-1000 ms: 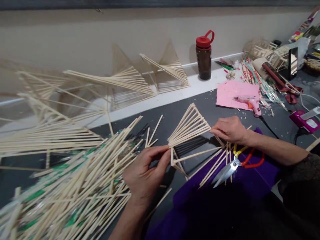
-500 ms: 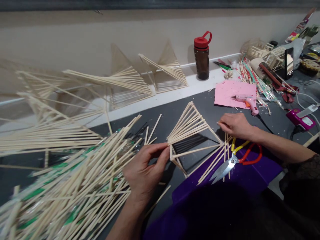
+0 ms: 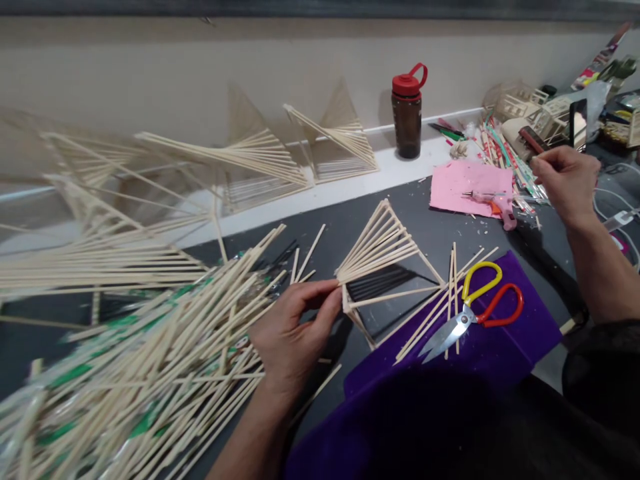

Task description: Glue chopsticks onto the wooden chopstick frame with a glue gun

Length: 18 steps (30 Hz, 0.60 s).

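Thumb and forefinger of my left hand (image 3: 295, 330) pinch the near-left corner of a small stick frame (image 3: 385, 248), a wooden model with a fan of thin sticks across its top. My right hand (image 3: 570, 181) is raised at the right, beyond the glue gun, its fingers closed; whatever they hold, if anything, is too small to make out. A pink glue gun (image 3: 493, 199) lies on a pink sheet (image 3: 444, 181). Scissors (image 3: 466, 317) with one yellow and one red handle rest over several loose sticks (image 3: 430, 319) on a purple surface (image 3: 535, 320).
A big heap of wooden sticks (image 3: 165, 373) with plastic wrapping covers the left side. Finished-looking stick models (image 3: 260, 160) stand along the wall. A red-capped bottle (image 3: 407, 123) is at the back. Coloured packaging strips (image 3: 500, 150) and a phone (image 3: 579, 125) are at the right.
My right hand has moved up and to the right, away from the stick frame and scissors, past the glue gun. My left hand keeps its pinch on the frame's corner.
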Tool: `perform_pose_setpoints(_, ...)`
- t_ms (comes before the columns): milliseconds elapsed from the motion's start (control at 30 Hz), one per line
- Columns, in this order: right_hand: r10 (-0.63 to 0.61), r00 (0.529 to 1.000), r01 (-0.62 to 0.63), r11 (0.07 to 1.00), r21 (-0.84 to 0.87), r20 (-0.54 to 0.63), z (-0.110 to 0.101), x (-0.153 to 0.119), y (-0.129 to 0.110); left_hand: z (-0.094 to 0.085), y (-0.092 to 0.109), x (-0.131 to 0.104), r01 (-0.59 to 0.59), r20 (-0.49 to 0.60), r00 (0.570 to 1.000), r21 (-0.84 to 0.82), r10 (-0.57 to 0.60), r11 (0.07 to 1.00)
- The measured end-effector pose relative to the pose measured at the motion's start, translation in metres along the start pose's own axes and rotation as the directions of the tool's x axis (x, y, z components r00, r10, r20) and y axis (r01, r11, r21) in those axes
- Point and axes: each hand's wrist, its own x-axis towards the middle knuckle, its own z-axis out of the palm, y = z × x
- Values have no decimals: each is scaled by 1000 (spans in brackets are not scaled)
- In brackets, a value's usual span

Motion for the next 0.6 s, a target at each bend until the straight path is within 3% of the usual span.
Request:
perform_pose_setpoints(67, -2, 1000, 0, 988, 155, 17, 4, -9, -11, 0, -1, 0, 13, 8, 1000, -5, -13, 1000)
perform_pose_setpoints(133, -100, 984, 55, 959, 277, 150, 14, -26, -28, 0, -2, -1, 14, 6, 1000, -14, -14, 1000)
perform_pose_setpoints(233, -343, 877, 190, 891, 413, 337, 31, -58, -59, 1, -3, -1, -7, -6, 1000, -17, 7, 1000)
perform_pose_setpoints(333, -452, 742, 167, 839, 517, 494, 45, -81, -85, 2, -3, -1, -17, -9, 1000, -23, 17, 1000)
perform_pose_setpoints(367, -465, 723, 160, 832, 531, 510, 49, -86, -91, 2, -3, -1, -19, -8, 1000, -27, 19, 999)
perform_pose_setpoints(600, -418, 731, 47, 820, 571, 539, 62, -101, -109, 2, -5, -3, -37, 0, 999, -28, 37, 999)
